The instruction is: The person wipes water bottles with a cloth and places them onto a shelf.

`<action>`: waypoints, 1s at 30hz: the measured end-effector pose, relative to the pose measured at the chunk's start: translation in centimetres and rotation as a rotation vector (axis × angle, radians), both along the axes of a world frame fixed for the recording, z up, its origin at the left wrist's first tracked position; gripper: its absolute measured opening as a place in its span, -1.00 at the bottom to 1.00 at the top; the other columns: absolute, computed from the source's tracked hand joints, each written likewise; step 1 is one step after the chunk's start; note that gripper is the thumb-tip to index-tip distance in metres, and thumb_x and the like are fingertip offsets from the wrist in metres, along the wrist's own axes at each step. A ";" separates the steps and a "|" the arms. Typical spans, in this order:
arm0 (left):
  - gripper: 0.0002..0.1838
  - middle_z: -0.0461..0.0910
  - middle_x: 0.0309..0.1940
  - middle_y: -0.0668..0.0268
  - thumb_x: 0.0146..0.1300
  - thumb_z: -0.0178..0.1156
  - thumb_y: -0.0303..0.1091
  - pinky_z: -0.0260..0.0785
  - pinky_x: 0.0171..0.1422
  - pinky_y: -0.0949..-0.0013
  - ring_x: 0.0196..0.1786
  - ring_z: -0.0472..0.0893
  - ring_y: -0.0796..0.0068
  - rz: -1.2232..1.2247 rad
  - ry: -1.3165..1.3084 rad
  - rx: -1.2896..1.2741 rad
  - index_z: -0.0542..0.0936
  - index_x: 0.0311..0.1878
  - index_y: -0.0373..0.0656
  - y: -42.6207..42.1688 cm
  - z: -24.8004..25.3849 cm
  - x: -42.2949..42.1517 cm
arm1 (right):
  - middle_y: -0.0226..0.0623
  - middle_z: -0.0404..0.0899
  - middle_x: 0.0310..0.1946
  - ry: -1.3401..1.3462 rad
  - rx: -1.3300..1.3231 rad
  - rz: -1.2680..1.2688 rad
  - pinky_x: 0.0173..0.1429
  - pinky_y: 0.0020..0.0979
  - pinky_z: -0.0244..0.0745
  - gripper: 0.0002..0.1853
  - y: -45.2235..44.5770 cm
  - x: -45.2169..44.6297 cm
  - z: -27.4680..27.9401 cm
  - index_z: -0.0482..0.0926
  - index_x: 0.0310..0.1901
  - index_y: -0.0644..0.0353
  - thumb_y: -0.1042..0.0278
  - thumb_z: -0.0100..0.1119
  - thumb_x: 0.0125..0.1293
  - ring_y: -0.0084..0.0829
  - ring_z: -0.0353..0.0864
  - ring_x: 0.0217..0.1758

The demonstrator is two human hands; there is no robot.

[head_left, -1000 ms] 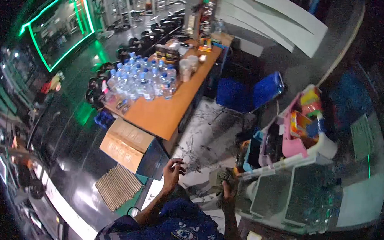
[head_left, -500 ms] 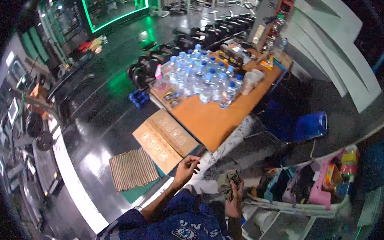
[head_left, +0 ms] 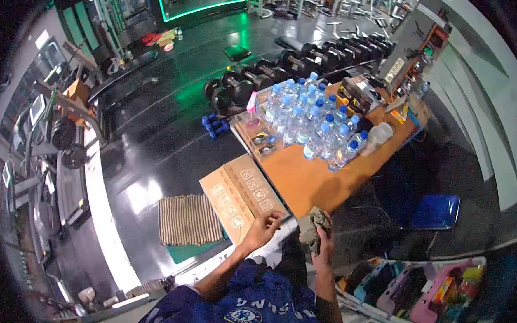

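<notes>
A crumpled olive-green cloth is bunched in my right hand, whose fingers wrap round its right side. My left hand is over the near right edge of a cardboard box, its fingers loosely curled with a gap between them and nothing visible in them. Whether it touches the box I cannot tell. Beyond both hands is an orange-brown table bearing many clear water bottles with blue caps.
A striped mat lies on the floor left of the box. A clear tray, a pink-topped spray bottle and stacked cups share the table. A blue chair and a rack of baskets stand right; dumbbells line the back.
The view has turned, shifting the table and bottles rightward. My right hand has brought the cloth up closer to the table's near end. My left hand stays by the box, fingers still curled.
</notes>
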State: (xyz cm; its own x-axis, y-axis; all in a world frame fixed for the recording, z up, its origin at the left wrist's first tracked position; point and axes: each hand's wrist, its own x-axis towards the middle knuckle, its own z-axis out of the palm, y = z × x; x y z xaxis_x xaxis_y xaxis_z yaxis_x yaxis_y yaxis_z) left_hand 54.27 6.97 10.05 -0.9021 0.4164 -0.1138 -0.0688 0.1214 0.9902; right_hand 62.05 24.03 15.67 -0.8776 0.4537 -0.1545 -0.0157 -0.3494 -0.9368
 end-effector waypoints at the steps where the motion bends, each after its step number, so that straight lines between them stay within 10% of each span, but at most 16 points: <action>1: -0.78 0.55 -0.28 0.33 0.33 0.08 -0.35 0.45 -0.24 0.47 -0.34 0.54 0.56 -0.007 0.022 0.029 0.50 -0.03 -0.24 1.1 0.3 -0.9 | -0.21 0.39 0.16 0.025 -0.073 0.015 0.31 -0.34 0.24 -0.53 1.1 -1.1 -1.6 0.30 0.25 0.20 0.44 -0.02 0.28 -0.34 0.36 0.23; 4: -0.77 0.59 -0.28 0.20 0.29 0.12 -0.35 0.45 -0.23 0.41 -0.29 0.58 0.47 0.003 0.107 -0.016 0.53 -0.06 -0.27 4.2 1.3 -4.6 | -0.15 0.40 0.13 0.038 0.332 0.079 0.30 -0.32 0.24 -0.54 3.6 -3.6 -1.4 0.31 0.22 0.25 0.48 -0.02 0.26 -0.30 0.36 0.23; 7: -0.77 0.60 -0.28 0.15 0.28 0.11 -0.35 0.47 -0.22 0.36 -0.30 0.61 0.39 0.023 0.188 -0.083 0.53 -0.06 -0.26 7.8 1.7 -9.0 | -0.13 0.37 0.13 0.047 0.066 0.113 0.21 -0.32 0.37 -0.56 6.3 -6.5 -2.0 0.29 0.22 0.28 0.35 -0.07 0.32 -0.29 0.43 0.14; 10: -0.72 0.60 -0.27 0.10 0.23 0.15 -0.31 0.49 -0.21 0.27 -0.30 0.63 0.26 0.079 0.306 -0.123 0.53 -0.04 -0.25 12.4 -0.3 -13.8 | -0.13 0.38 0.14 0.151 1.010 0.128 0.29 -0.28 0.27 -0.62 9.7 -8.6 -2.5 0.37 0.14 0.35 0.46 -0.03 0.30 -0.26 0.36 0.22; 13: -0.57 0.55 -0.14 0.06 0.15 0.24 -0.25 0.46 -0.08 0.16 -0.18 0.59 0.12 0.128 0.265 -0.224 0.48 0.06 -0.21 16.0 -0.4 -18.8 | -0.17 0.41 0.11 0.036 -0.122 0.064 0.26 -0.29 0.32 -0.62 12.6 -12.0 -4.2 0.39 0.13 0.31 0.47 0.02 0.28 -0.26 0.39 0.19; 16: -0.47 0.46 -0.02 0.11 0.12 0.29 -0.20 0.39 0.03 0.16 -0.01 0.50 0.12 0.420 0.707 -0.159 0.42 0.13 -0.18 20.0 -3.1 -23.7 | -0.22 0.46 0.07 0.097 0.073 0.162 0.19 -0.32 0.38 -0.59 15.2 -14.1 -4.8 0.41 0.14 0.26 0.47 0.11 0.24 -0.28 0.43 0.15; 22: -0.47 0.47 -0.04 0.21 0.01 0.33 -0.02 0.26 0.09 0.11 0.03 0.41 0.10 0.456 0.715 -0.579 0.51 0.00 -0.10 22.6 -1.4 -26.7 | -0.15 0.43 0.08 0.060 -0.084 0.213 0.18 -0.22 0.37 -0.60 18.1 -18.3 -5.0 0.35 0.17 0.32 0.36 -0.02 0.32 -0.26 0.44 0.12; 28: -0.53 0.52 -0.10 0.10 0.14 0.25 -0.09 0.22 0.09 0.14 0.01 0.46 0.09 0.443 0.716 -0.432 0.47 0.05 -0.13 23.0 -2.9 -25.6 | -0.03 0.41 0.14 0.449 1.023 0.295 0.23 -0.22 0.33 -0.63 20.9 -19.3 -7.3 0.32 0.16 0.35 0.52 0.00 0.32 -0.13 0.44 0.15; 30: -0.56 0.52 -0.10 0.04 0.19 0.21 -0.20 0.28 0.07 0.11 -0.01 0.49 0.03 0.392 0.721 -0.379 0.41 0.08 -0.19 22.3 -3.0 -24.9 | -0.21 0.38 0.17 0.181 0.370 0.247 0.25 -0.30 0.29 -0.58 20.6 -20.3 -7.2 0.36 0.18 0.22 0.42 0.08 0.28 -0.30 0.38 0.20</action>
State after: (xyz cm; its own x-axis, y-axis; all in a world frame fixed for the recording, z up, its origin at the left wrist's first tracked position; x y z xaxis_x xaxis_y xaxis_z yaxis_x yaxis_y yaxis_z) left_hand 29.35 29.32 7.07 -0.8770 0.1140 0.4668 0.4477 0.5468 0.7075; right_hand 41.73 44.59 8.44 -0.9640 0.2238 0.1434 -0.1488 -0.0070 -0.9888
